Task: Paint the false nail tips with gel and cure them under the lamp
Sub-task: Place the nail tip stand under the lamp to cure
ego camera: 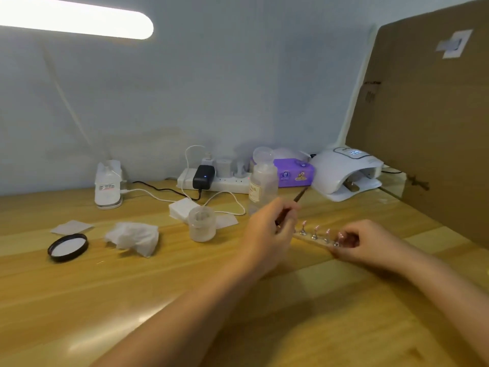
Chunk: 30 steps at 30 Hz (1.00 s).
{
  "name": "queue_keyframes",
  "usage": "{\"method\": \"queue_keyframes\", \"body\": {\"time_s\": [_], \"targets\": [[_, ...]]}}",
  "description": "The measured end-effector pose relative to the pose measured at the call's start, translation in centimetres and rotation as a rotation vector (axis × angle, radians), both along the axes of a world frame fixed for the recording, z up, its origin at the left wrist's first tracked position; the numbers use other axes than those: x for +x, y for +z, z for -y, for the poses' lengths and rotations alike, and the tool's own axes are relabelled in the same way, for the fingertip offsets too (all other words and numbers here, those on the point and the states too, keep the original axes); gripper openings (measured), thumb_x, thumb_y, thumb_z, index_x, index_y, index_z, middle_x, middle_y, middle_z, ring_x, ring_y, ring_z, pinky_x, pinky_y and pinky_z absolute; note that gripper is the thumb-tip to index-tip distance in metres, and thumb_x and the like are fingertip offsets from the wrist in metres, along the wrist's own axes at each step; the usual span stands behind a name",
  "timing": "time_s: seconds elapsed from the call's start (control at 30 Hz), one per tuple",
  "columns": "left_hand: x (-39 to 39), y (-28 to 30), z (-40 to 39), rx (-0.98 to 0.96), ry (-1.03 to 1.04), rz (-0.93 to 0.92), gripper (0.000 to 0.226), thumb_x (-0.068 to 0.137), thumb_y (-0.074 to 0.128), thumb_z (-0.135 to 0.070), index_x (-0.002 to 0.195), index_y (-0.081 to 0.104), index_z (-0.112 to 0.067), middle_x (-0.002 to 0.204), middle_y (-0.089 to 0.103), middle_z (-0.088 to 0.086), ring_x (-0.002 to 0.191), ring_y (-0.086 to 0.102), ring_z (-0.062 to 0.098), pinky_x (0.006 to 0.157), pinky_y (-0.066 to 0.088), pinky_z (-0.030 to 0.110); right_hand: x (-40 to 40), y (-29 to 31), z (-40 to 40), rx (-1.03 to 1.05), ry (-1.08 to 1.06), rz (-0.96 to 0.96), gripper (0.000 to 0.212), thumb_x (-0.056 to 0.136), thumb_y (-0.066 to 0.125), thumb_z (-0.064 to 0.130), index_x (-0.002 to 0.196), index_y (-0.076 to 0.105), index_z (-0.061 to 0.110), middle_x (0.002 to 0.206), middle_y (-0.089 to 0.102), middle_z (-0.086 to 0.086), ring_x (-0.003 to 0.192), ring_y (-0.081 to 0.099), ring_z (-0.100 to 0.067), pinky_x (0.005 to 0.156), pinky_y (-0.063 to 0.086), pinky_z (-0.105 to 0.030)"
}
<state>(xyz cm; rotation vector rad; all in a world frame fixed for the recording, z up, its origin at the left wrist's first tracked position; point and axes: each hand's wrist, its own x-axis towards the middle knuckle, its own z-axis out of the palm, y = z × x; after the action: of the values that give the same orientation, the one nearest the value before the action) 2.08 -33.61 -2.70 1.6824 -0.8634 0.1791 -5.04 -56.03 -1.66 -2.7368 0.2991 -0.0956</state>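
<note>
Painting looks underway: left hand [267,229] pinches the brush [297,198] over pink nail tips [316,229], right hand [362,241] grips their holder strip [309,238]; curing in the lamp [344,176] at the table's far right edge remains

Head camera looks forward and down — near the table [158,300].

left hand [267,231]: grip pinched, fingers curled | right hand [367,241]: grip curled, forearms extended
</note>
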Motion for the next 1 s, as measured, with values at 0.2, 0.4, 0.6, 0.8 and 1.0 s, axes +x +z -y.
{"method": "queue_keyframes", "body": {"time_s": [0.2, 0.4, 0.6, 0.8, 1.0], "targets": [[-0.2, -1.1, -0.2, -0.005, 0.017, 0.059, 0.022, 0.092, 0.05, -0.028, 0.095, 0.055, -0.049, 0.086, 0.061, -0.03, 0.079, 0.057, -0.003, 0.067, 0.04, 0.008, -0.8, -0.1, 1.2, 0.142, -0.063, 0.105, 0.023, 0.067, 0.081, 0.032, 0.069, 0.068, 0.012, 0.057, 0.058, 0.001, 0.05, 0.047, -0.001, 0.051, 0.039, -0.016], [-0.4, -1.7, 0.4, -0.017, 0.052, 0.128, 0.018, 0.092, 0.051, -0.023, 0.102, 0.066, -0.024, 0.076, 0.058, -0.018, 0.069, 0.051, -0.001, 0.064, 0.037, 0.011, -1.4, 0.8, 6.0, 0.14, -0.296, 0.32, 0.018, 0.071, 0.081, 0.024, 0.069, 0.067, 0.012, 0.06, 0.06, 0.003, 0.056, 0.051, -0.01, 0.052, 0.04, -0.023], [-0.6, -1.6, 0.4, 0.1, 0.07, 0.212, 0.021, 0.093, 0.051, -0.026, 0.105, 0.067, -0.019, 0.075, 0.048, -0.03, 0.075, 0.048, -0.015, 0.066, 0.032, 0.002, 1.1, 0.8, 10.3, 0.044, -0.545, 0.302, 0.024, 0.072, 0.078, 0.033, 0.078, 0.067, 0.013, 0.076, 0.064, 0.003, 0.073, 0.059, -0.013, 0.061, 0.045, -0.028], [-0.5, -1.7, 0.5, 0.1, 0.099, 0.225, 0.019, 0.093, 0.051, -0.027, 0.104, 0.066, -0.023, 0.076, 0.047, -0.032, 0.076, 0.048, -0.013, 0.066, 0.033, 0.003, 4.0, -0.5, 11.1, 0.087, -0.613, 0.333, 0.027, 0.075, 0.077, 0.037, 0.083, 0.066, 0.015, 0.08, 0.059, 0.004, 0.072, 0.052, -0.01, 0.059, 0.04, -0.026], [-0.4, -1.5, 0.5, 0.122, 0.111, 0.25, 0.021, 0.094, 0.047, -0.03, 0.104, 0.065, -0.024, 0.08, 0.045, -0.032, 0.076, 0.045, -0.013, 0.067, 0.033, 0.005, 6.1, -1.8, 10.9, 0.129, -0.637, 0.357, 0.024, 0.074, 0.075, 0.037, 0.068, 0.066, 0.016, 0.066, 0.063, 0.0, 0.063, 0.058, -0.016, 0.053, 0.044, -0.028]]}}
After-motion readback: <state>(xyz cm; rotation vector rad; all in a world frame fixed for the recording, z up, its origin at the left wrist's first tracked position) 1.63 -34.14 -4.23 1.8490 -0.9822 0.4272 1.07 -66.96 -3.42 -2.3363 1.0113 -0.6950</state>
